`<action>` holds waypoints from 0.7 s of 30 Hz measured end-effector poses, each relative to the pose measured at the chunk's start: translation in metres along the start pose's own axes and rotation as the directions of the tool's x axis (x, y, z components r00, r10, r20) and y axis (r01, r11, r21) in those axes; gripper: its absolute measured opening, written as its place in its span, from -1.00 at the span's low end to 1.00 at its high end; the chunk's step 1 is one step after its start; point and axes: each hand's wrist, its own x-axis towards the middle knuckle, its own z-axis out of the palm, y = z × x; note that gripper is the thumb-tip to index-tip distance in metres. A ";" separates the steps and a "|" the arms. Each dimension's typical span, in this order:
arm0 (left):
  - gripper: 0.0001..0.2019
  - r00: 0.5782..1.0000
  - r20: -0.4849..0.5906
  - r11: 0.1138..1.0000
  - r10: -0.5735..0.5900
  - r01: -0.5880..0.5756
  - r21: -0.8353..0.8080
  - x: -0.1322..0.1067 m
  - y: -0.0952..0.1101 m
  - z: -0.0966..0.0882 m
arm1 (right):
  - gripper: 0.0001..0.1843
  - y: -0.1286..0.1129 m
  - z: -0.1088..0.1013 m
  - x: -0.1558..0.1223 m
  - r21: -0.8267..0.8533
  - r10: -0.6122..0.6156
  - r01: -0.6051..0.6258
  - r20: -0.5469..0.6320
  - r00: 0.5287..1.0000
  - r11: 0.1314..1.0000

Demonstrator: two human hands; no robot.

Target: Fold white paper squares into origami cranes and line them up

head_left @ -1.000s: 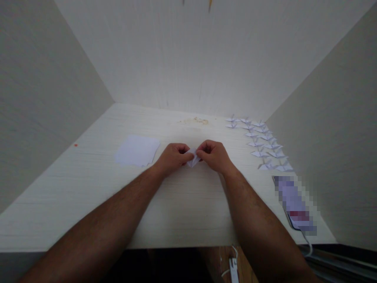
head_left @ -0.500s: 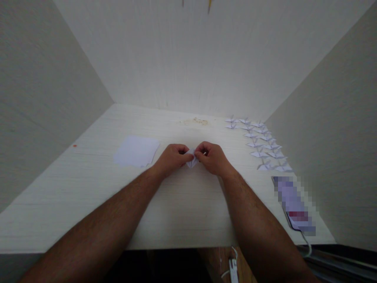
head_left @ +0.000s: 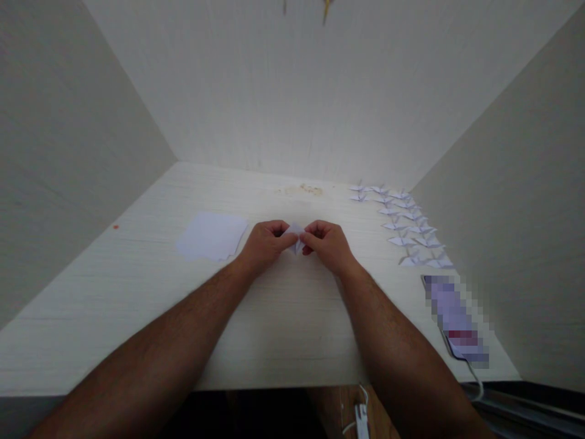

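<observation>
A small piece of folded white paper (head_left: 295, 230) is pinched between both hands above the middle of the table. My left hand (head_left: 269, 242) grips its left side, thumb pressed on the front. On the other side my right hand (head_left: 326, 241) is closed on the right part of the paper, thumb and forefinger at its centre. The fingers behind the paper are partly hidden. To the left lies a stack of white paper sheets (head_left: 212, 235), close to my left wrist. Several folded paper cranes (head_left: 402, 225) stand in rows at the back right.
A phone (head_left: 457, 323), its screen blurred out, lies at the right edge with a white cable (head_left: 478, 381) running off the table. Pale walls enclose the table (head_left: 283, 341) on three sides. A white power strip (head_left: 361, 421) shows below the front edge.
The folded paper and both hands have shifted slightly, and the paper's top corner now shows more between the thumbs. My right fingers have moved a little lower on the paper.
</observation>
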 end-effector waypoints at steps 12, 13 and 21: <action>-0.82 0.999 -0.036 1.000 -0.008 0.008 -0.011 -0.001 0.003 0.001 | -0.78 0.001 0.008 -0.002 -0.039 -0.034 0.031 -0.069 0.997 0.999; -0.82 0.999 -0.052 1.000 -0.015 0.014 -0.021 -0.001 0.002 0.001 | -0.75 0.000 0.009 -0.003 -0.061 -0.017 0.014 -0.054 0.998 0.998; -0.81 0.994 -0.099 0.995 -0.046 0.037 -0.087 0.002 -0.004 0.003 | -0.72 -0.004 0.010 -0.006 -0.135 0.012 -0.013 -0.008 1.000 0.991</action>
